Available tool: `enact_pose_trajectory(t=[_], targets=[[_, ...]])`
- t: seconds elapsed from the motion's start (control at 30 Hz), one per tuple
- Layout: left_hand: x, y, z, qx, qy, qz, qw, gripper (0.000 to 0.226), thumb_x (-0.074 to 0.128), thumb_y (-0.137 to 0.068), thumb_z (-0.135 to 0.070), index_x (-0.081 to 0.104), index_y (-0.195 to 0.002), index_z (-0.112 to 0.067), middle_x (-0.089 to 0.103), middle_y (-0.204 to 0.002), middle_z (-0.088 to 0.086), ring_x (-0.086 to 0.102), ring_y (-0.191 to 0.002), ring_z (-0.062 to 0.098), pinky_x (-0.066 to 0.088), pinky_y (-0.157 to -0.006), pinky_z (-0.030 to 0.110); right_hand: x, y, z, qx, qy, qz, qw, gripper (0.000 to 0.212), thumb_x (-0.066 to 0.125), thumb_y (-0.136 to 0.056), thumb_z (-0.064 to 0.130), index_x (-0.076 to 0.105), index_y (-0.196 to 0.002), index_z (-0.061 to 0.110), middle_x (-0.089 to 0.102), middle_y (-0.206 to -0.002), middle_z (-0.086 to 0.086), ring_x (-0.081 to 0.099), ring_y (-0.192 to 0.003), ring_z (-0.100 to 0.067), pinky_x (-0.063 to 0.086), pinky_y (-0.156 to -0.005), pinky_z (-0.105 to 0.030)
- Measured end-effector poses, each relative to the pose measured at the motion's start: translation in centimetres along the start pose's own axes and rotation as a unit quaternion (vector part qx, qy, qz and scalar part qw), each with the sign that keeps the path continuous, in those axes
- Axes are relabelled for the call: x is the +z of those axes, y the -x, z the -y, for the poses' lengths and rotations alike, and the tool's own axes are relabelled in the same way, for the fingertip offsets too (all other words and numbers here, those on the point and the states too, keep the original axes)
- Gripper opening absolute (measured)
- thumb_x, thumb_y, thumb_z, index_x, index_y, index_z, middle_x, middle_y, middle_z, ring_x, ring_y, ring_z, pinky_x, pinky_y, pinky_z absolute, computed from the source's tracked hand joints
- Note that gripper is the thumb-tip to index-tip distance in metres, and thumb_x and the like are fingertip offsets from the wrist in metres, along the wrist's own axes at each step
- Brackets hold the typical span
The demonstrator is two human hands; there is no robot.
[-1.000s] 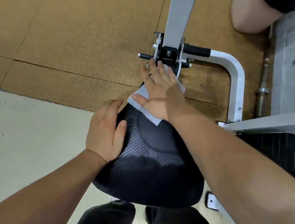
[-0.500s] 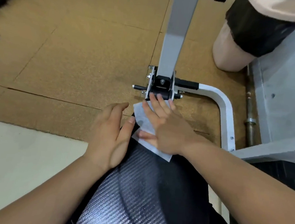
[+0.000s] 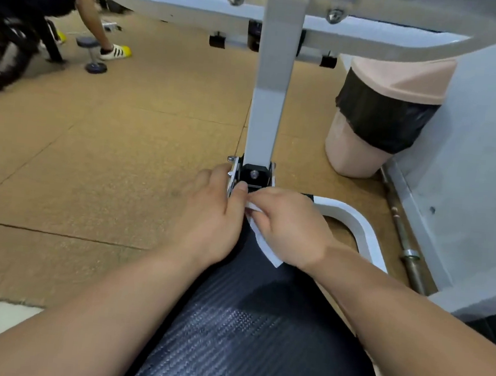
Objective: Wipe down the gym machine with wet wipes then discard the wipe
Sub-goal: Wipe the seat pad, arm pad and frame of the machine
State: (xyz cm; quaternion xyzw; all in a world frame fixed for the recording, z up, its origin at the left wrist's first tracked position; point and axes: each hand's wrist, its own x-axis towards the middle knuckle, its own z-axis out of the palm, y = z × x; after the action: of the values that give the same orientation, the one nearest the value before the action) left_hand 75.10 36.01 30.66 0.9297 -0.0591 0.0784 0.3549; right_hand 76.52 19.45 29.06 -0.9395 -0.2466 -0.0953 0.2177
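The gym machine's black textured seat pad runs from the bottom of the view toward a white upright post with a black bracket at its foot. A white wet wipe lies at the narrow far end of the pad. My right hand is closed on the wipe, pinching its upper edge. My left hand rests at the pad's far left tip, its fingers curled and touching the wipe beside the bracket. Most of the wipe is hidden under my right hand.
A pink bin with a black liner stands on the floor at the right of the post, beside a grey wall. A barbell lies along that wall. A white curved frame tube sits right of the pad. Another person and a dumbbell are far left.
The view has tilted up, bringing in the bin and the other person. My right hand went from flat on the wipe to pinching it; my left hand slid forward to the pad's tip.
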Motion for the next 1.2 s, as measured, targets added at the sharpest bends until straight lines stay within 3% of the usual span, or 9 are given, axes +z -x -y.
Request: enact_pose_trajectory(t=[0.17, 0.27, 0.33, 0.4, 0.47, 0.67, 0.87, 1.0, 1.2], targets=[[-0.7, 0.3, 0.0, -0.012, 0.037, -0.01, 0.999, 0.053, 0.025, -0.106, -0.045, 0.035, -0.152, -0.022, 0.043, -0.153, 0.006, 0.035, -0.141, 0.024, 0.027, -0.117, 0.04, -5.1, -4.7, -0.8, 0.238, -0.121, -0.248, 0.931, 0.041, 0.047, -0.107, 0.025, 0.053, -0.073, 0.004, 0.046, -0.064, -0.004, 0.039, -0.059, -0.015, 0.024, -0.057, -0.037], [-1.1, 0.8, -0.1, -0.003, 0.045, -0.022, 0.999, 0.051, 0.023, -0.106, -0.046, 0.036, -0.151, -0.026, 0.042, -0.152, 0.001, 0.035, -0.139, 0.018, 0.025, -0.11, 0.031, -9.1, -8.2, 0.6, 0.146, -0.123, -0.46, 0.867, 0.032, 0.049, -0.107, 0.019, 0.058, -0.078, 0.008, 0.053, -0.067, 0.002, 0.047, -0.065, -0.014, 0.028, -0.061, -0.033], [-1.4, 1.1, -0.1, 0.01, 0.071, -0.044, 0.996, 0.052, 0.024, -0.106, -0.046, 0.04, -0.149, -0.023, 0.046, -0.15, 0.0, 0.037, -0.137, 0.015, 0.023, -0.108, 0.026, -8.9, -9.9, 1.3, 0.009, 0.008, -0.414, 0.91, 0.022, 0.052, -0.105, 0.016, 0.068, -0.117, 0.007, 0.072, -0.109, -0.009, 0.065, -0.105, -0.021, 0.047, -0.093, -0.03], [-1.6, 1.3, -0.2, 0.02, 0.086, -0.057, 0.995, 0.056, 0.022, -0.103, -0.047, 0.044, -0.147, -0.021, 0.048, -0.146, -0.002, 0.038, -0.135, 0.011, 0.023, -0.107, 0.024, -7.1, -11.1, -0.5, -0.099, 0.246, -0.247, 0.932, 0.051, 0.051, -0.105, 0.022, 0.044, -0.151, 0.001, 0.045, -0.157, -0.018, 0.037, -0.148, -0.034, 0.023, -0.123, -0.042], [-1.7, 1.3, -0.2, 0.026, 0.083, -0.058, 0.995, 0.052, 0.023, -0.106, -0.045, 0.045, -0.146, -0.022, 0.049, -0.144, -0.004, 0.039, -0.132, 0.008, 0.025, -0.106, 0.024, -6.0, -11.6, -3.0, -0.145, 0.421, -0.135, 0.885, 0.064, 0.038, -0.109, 0.035, 0.018, -0.162, 0.004, 0.006, -0.171, -0.013, 0.006, -0.158, -0.033, 0.006, -0.127, -0.049], [-1.0, 0.6, 0.4, 0.025, 0.093, -0.063, 0.993, 0.051, 0.025, -0.104, -0.047, 0.049, -0.142, -0.022, 0.051, -0.137, -0.008, 0.038, -0.124, 0.003, 0.028, -0.107, 0.027, -8.5, -12.4, -5.5, -0.257, 0.544, -0.039, 0.798, 0.076, 0.023, -0.107, 0.054, -0.007, -0.163, 0.012, -0.023, -0.167, -0.011, -0.015, -0.156, -0.03, 0.007, -0.127, -0.056], [-0.5, -0.2, 0.6, -0.002, 0.092, -0.049, 0.995, 0.042, 0.031, -0.107, -0.037, 0.049, -0.141, -0.022, 0.05, -0.14, -0.005, 0.035, -0.121, 0.002, 0.025, -0.104, 0.024, -11.8, -14.9, -4.1, -0.186, 0.52, -0.161, 0.818, 0.095, 0.028, -0.099, 0.071, -0.007, -0.162, 0.01, -0.01, -0.17, -0.02, -0.008, -0.157, -0.036, -0.008, -0.126, -0.048], [-0.4, -0.4, 1.0, -0.008, 0.088, -0.045, 0.995, 0.043, 0.031, -0.106, -0.04, 0.05, -0.14, -0.022, 0.051, -0.141, -0.002, 0.042, -0.131, 0.014, 0.029, -0.109, 0.03, -5.7, -11.6, -7.3, -0.23, 0.521, -0.073, 0.819, 0.09, 0.021, -0.103, 0.066, -0.017, -0.16, 0.009, -0.035, -0.162, -0.017, -0.028, -0.153, -0.033, -0.019, -0.123, -0.048], [-0.3, -0.4, 1.1, -0.011, 0.074, -0.028, 0.997, 0.045, 0.029, -0.104, -0.045, 0.052, -0.137, -0.023, 0.052, -0.138, -0.002, 0.042, -0.128, 0.015, 0.028, -0.104, 0.028, -9.5, -13.4, -6.8, -0.261, 0.539, -0.081, 0.796, 0.097, 0.019, -0.098, 0.077, -0.011, -0.163, 0.013, -0.023, -0.168, -0.012, -0.031, -0.15, -0.03, -0.022, -0.122, -0.046]])
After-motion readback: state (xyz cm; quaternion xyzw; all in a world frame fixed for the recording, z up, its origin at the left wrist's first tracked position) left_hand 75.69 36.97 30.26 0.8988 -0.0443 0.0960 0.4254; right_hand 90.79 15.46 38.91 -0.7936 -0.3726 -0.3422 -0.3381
